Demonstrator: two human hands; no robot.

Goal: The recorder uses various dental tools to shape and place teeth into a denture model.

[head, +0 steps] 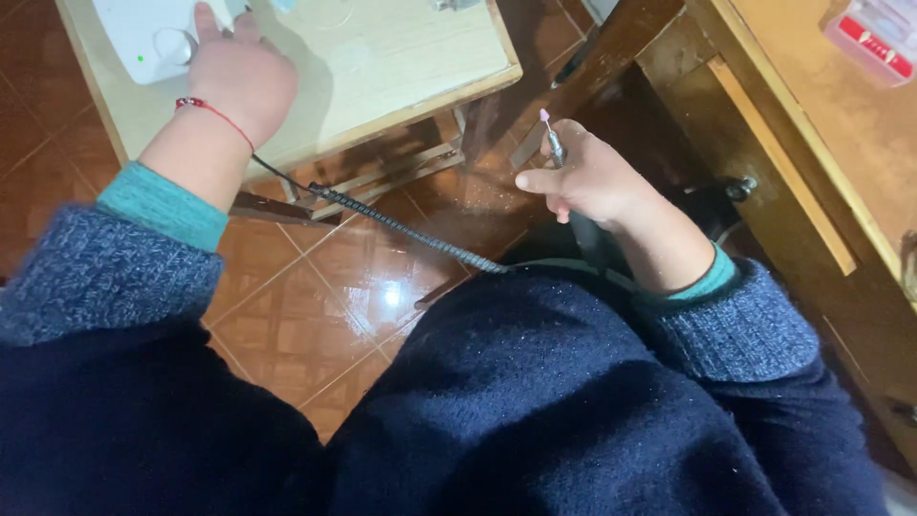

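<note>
My right hand (592,177) grips a slim pen-shaped drill handpiece (554,143) with a small pink tip pointing up, held over the floor beside the brown table. A coiled black cable (401,225) runs from the handpiece across the floor toward the small light table. My left hand (239,76) rests on that table, fingers touching a round knob (172,45) on a white control box (143,33) with a green light. A red string bracelet circles my left wrist. Both arms wear blue knit sleeves with teal cuffs.
The small light wooden table (411,67) stands at the top left on a glossy reddish tiled floor (353,287). A larger brown wooden table (821,124) fills the right side, with a red and white box (874,38) on it. My dark blue-clothed lap fills the bottom.
</note>
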